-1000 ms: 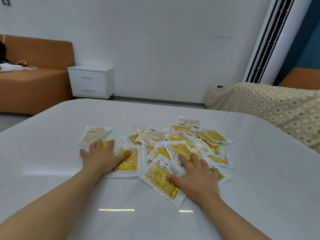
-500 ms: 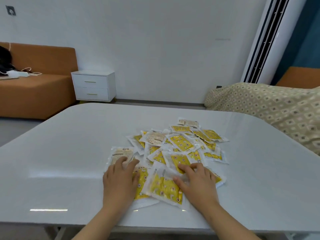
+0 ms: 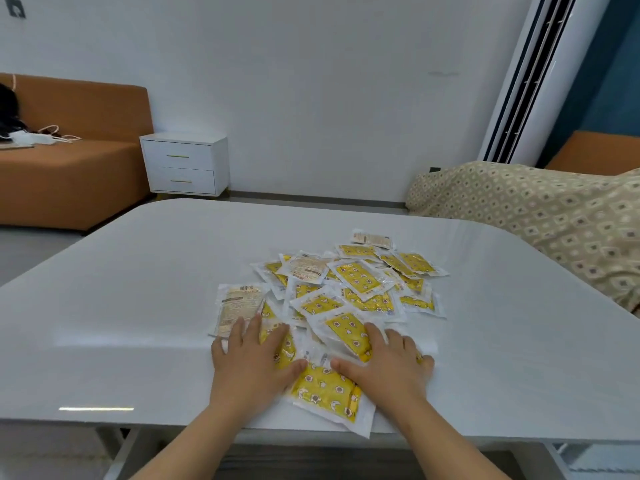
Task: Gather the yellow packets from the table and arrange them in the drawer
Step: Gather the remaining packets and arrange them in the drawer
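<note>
Packets [image 3: 349,299] all on table [image 3: 138,306], heaped near edge; none moved to drawer [image 3: 178,155] yet. L hand [image 3: 251,365] & R hand [image 3: 384,368] flat on heap, fingers spread.

Under left hand [image 3: 252,365] and right hand [image 3: 384,368], near part of yellow packets [image 3: 356,278] hidden. Pile overlaps: lower packets show corners only. Print on pale packet [image 3: 239,306] at pile's left too small to read. Both forearms [image 3: 440,441] cut by bottom picture edge. Far corners of table [image 3: 138,306] in view, near corners out of frame. Sofa [image 3: 69,174] cut at left; dark thing [image 3: 7,112] on it unclear.
</note>
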The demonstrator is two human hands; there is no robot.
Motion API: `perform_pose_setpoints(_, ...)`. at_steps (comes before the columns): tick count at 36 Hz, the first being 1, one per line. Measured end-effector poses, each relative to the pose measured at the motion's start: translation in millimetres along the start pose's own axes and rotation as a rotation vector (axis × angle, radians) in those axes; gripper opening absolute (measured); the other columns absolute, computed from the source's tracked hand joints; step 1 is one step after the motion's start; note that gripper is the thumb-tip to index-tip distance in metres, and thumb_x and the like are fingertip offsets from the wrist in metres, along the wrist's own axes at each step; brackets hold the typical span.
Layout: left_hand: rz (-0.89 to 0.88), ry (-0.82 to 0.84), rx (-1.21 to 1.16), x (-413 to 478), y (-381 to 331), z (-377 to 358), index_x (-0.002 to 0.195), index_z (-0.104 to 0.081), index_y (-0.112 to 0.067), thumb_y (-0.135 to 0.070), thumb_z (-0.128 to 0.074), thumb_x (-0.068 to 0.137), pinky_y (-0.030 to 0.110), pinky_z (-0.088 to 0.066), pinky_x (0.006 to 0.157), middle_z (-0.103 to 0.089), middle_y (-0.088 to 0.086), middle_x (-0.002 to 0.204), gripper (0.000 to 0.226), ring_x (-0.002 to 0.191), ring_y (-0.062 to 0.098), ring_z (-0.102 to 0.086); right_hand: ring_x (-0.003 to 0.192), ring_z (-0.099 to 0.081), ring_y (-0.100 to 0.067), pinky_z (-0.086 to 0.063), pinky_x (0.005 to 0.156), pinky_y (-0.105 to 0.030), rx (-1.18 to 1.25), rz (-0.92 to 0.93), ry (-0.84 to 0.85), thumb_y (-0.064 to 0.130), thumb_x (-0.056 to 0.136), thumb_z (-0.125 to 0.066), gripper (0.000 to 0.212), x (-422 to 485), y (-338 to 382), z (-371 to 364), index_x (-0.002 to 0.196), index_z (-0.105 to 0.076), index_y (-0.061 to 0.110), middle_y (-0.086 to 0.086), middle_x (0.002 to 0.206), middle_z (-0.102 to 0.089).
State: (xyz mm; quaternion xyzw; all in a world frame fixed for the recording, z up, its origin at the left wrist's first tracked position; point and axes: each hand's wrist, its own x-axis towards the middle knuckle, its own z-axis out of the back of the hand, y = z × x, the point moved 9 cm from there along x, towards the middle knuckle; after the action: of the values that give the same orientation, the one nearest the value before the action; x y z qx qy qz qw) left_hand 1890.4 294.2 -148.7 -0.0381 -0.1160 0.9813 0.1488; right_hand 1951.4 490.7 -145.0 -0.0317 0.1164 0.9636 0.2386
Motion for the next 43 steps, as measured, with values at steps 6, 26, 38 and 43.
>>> perform_pose_setpoints(6, -0.031, -0.111, -0.055, -12.0, -4.9, 9.8, 0.135, -0.036, -0.047, -0.056, -0.034, 0.093, 0.041, -0.016, 0.110, -0.021, -0.014, 0.152, 0.043, 0.140, 0.015, -0.013, 0.130, -0.033, -0.018, -0.026, 0.102, -0.038, -0.030, 0.103, -0.096, 0.083, 0.075, -0.022, 0.080, -16.9, 11.8, 1.2, 0.142, -0.026, 0.040, 0.006, 0.139, -0.039)
perform_pose_setpoints(26, -0.042, -0.012, -0.100, -24.6, -13.0, -2.0, 0.132, -0.037, -0.047, -0.039, -0.031, 0.098, 0.052, -0.006, 0.115, -0.013, -0.013, 0.155, 0.035, 0.146, 0.019, 0.003, 0.147, -0.002, -0.024, -0.007, 0.114, -0.056, 0.107, -0.159, -0.046, 0.073, 0.086, -0.017, 0.077, -25.1, -52.1, 7.2, 0.150, -0.005, 0.033, 0.002, 0.160, -0.002)
perform_pose_setpoints(38, -0.061, -0.043, 0.053, -8.0, -34.3, -3.2, 0.147, 0.001, -0.041, -0.086, 0.036, 0.029, 0.056, 0.014, 0.110, 0.011, -0.006, 0.158, 0.131, 0.141, 0.024, 0.026, 0.147, 0.003, -0.021, -0.006, 0.112, -0.059, 0.038, 0.071, 0.024, 0.075, 0.084, -0.029, 0.070, -18.5, -7.6, -2.3, 0.146, -0.015, 0.045, 0.015, 0.158, -0.004)
perform_pose_setpoints(43, -0.186, -0.042, 0.071, 25.2, -67.2, 8.5, 0.149, 0.003, -0.036, -0.058, -0.014, 0.095, 0.054, 0.011, 0.112, 0.017, -0.005, 0.157, 0.061, 0.142, 0.022, 0.025, 0.144, -0.013, -0.013, -0.014, 0.112, -0.045, 0.129, 0.038, -0.113, 0.064, 0.090, -0.035, 0.060, -14.3, -17.0, 7.2, 0.143, -0.028, 0.037, 0.017, 0.152, -0.025)
